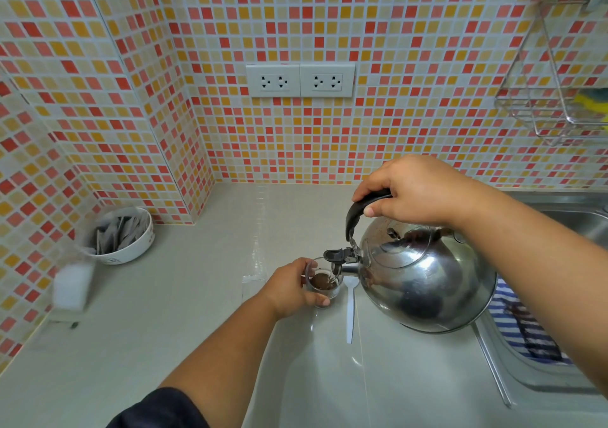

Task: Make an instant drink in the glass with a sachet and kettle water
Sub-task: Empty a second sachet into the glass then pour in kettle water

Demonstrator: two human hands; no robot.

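A small clear glass [324,291] stands on the pale counter with brown powder or liquid in its bottom. My left hand [289,291] wraps around its left side. My right hand [414,190] grips the black handle of a shiny steel kettle [424,279], which is tilted left with its open spout right over the glass rim. A thin stream of water runs from the spout into the glass. An empty clear sachet [253,281] lies flat just left of my left hand. A white plastic spoon [350,309] lies on the counter beside the glass, to its right.
A white bowl [131,250] of grey sachets sits at the left wall corner, with a blurred white container [70,284] in front of it. The steel sink [559,217] with a striped cloth [519,325] lies to the right. Wall sockets [300,80] and a wire rack [556,98] are above.
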